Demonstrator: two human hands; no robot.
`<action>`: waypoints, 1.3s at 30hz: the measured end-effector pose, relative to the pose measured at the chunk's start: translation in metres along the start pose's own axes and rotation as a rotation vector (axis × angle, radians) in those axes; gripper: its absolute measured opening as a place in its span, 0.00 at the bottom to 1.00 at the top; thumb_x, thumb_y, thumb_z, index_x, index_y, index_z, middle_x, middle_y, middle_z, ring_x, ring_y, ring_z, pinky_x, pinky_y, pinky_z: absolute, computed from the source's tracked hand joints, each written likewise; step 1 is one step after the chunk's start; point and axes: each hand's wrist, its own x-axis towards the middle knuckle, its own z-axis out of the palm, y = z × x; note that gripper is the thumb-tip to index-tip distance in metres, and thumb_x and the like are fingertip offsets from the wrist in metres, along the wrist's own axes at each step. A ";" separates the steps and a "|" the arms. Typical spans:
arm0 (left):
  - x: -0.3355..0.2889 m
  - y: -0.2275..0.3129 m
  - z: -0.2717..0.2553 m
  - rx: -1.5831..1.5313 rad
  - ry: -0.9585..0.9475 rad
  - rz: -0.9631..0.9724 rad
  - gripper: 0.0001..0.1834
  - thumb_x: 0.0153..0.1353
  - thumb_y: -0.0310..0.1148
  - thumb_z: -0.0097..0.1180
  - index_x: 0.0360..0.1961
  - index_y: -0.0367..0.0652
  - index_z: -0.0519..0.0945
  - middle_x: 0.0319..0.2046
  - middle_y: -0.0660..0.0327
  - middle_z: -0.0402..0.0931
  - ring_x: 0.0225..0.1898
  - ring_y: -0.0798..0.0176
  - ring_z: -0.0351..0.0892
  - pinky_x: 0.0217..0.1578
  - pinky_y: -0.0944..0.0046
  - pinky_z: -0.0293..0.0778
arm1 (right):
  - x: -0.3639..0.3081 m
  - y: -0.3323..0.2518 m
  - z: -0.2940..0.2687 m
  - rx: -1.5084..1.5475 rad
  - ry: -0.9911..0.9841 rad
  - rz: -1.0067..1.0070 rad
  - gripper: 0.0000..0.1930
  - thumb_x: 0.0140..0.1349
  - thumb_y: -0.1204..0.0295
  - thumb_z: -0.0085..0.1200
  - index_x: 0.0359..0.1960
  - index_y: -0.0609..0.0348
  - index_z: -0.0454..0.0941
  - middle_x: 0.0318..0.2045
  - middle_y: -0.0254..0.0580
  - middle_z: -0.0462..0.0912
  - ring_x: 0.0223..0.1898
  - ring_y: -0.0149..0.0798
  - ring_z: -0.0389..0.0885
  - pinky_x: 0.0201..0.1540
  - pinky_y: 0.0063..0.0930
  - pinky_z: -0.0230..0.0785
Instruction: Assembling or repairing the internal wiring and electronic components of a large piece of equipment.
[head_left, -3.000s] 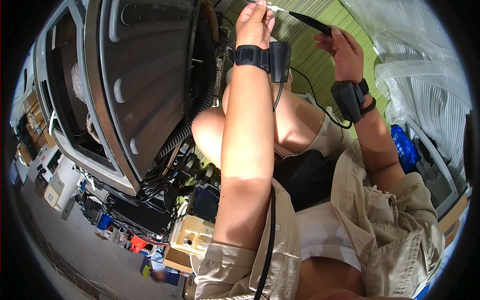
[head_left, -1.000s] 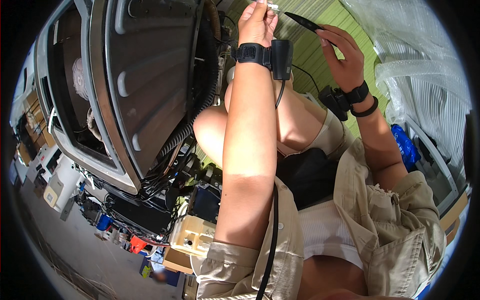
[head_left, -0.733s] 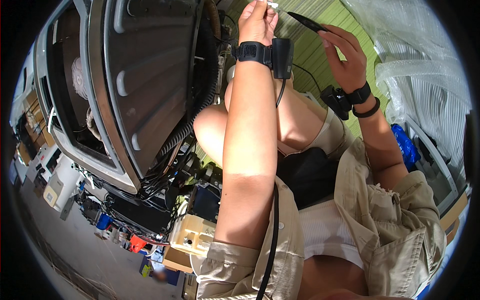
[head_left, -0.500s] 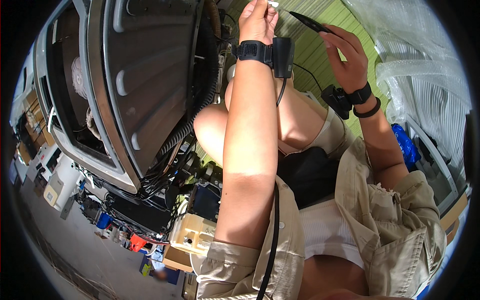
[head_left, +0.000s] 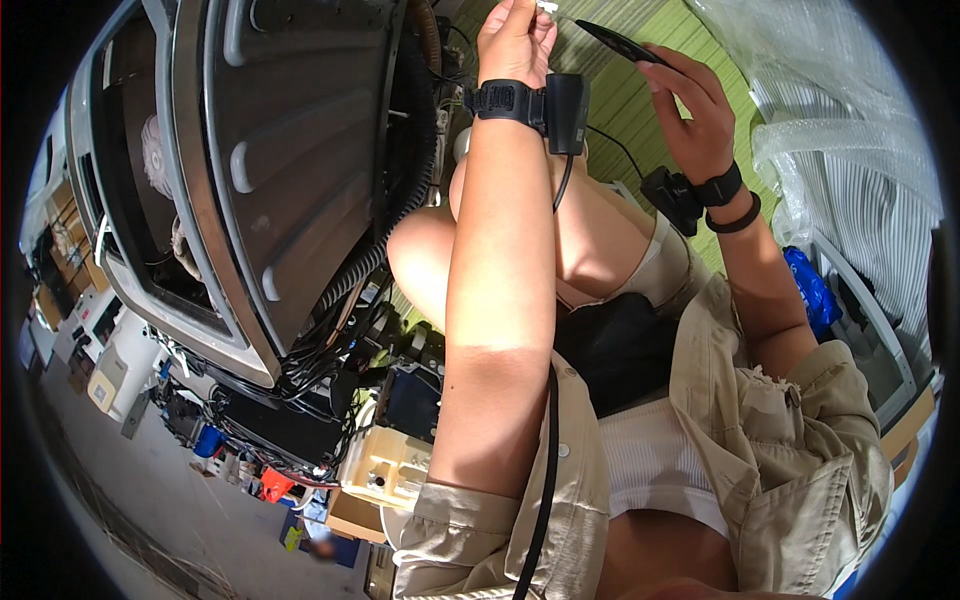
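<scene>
My left hand (head_left: 515,42) is at the top edge, its fingers closed on a small white piece (head_left: 547,6) that looks like a plug connector; the picture's edge cuts it off. To the right, my right hand (head_left: 695,105) pinches a slim black pointed tool (head_left: 615,40), possibly tweezers, between thumb and fingers. The tool's fine tip points left, toward the white piece, with a small gap between them. Each wrist wears a black strap with a black box-shaped device (head_left: 567,115) on it.
On the left stands a large appliance with a ribbed dark metal panel (head_left: 300,150). A grey corrugated hose (head_left: 365,270) and loose wires (head_left: 310,375) run beside it. Clear bubble wrap (head_left: 830,140) and a blue bag (head_left: 812,290) lie right. Green striped matting (head_left: 620,150) is below my hands.
The white piece has turned slightly in my left fingers. The black tool's tip has shifted a little to the left; otherwise both arms hold nearly the same position.
</scene>
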 end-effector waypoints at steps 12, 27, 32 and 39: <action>-0.001 0.003 0.001 0.028 -0.064 -0.008 0.04 0.59 0.27 0.45 0.33 0.38 0.71 0.25 0.61 0.70 0.26 0.68 0.68 0.30 0.72 0.68 | -0.001 -0.002 0.002 -0.005 0.008 0.090 0.11 0.48 0.82 0.51 0.35 0.55 0.77 0.38 0.39 0.77 0.37 0.40 0.74 0.38 0.28 0.68; -0.008 0.010 0.018 0.204 0.178 0.034 0.06 0.52 0.37 0.57 0.27 0.50 0.74 0.21 0.73 0.71 0.23 0.76 0.68 0.27 0.70 0.67 | -0.002 -0.003 0.006 0.087 0.031 0.295 0.10 0.50 0.82 0.51 0.34 0.58 0.77 0.38 0.41 0.77 0.39 0.39 0.76 0.40 0.27 0.69; -0.006 0.009 0.016 0.298 0.371 0.067 0.11 0.51 0.36 0.56 0.38 0.51 0.73 0.31 0.71 0.76 0.28 0.74 0.71 0.33 0.68 0.61 | -0.001 -0.004 0.005 0.129 0.045 0.307 0.10 0.50 0.82 0.51 0.35 0.60 0.76 0.38 0.42 0.77 0.39 0.38 0.76 0.40 0.26 0.69; -0.014 0.015 0.019 0.313 0.450 0.082 0.11 0.52 0.37 0.54 0.37 0.51 0.73 0.34 0.72 0.76 0.33 0.74 0.71 0.38 0.66 0.58 | 0.003 -0.007 -0.008 0.174 0.075 0.352 0.10 0.51 0.83 0.50 0.35 0.60 0.76 0.38 0.43 0.77 0.38 0.38 0.76 0.40 0.25 0.68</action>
